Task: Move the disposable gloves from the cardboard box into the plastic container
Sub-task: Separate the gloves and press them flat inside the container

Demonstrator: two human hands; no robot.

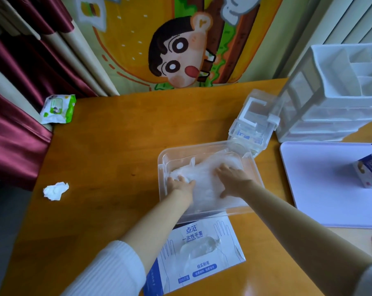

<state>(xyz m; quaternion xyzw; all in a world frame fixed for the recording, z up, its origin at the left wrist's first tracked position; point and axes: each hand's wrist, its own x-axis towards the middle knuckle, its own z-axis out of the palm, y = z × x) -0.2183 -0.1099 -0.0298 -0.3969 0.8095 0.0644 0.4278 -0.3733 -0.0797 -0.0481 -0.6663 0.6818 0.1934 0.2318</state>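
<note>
A clear plastic container (206, 146) stands in the middle of the wooden table (121, 146). Inside it lies a crumpled heap of thin transparent disposable gloves (206, 167). Both my hands are inside the container. My left hand (182, 183) presses on the left side of the heap, its fingers partly buried in the plastic. My right hand (232, 178) lies flat with spread fingers on the right side of the heap. The white and blue cardboard glove box (202, 253) lies flat just in front of the container, its oval opening facing up, with clear plastic showing inside.
A crumpled white tissue (56, 190) and a green wet-wipe pack (58, 108) lie at the left. A small clear lidded box (251, 122) and a white drawer organiser (334, 92) stand at the back right. On a white board (321, 184) at the right sits a small carton (368, 169).
</note>
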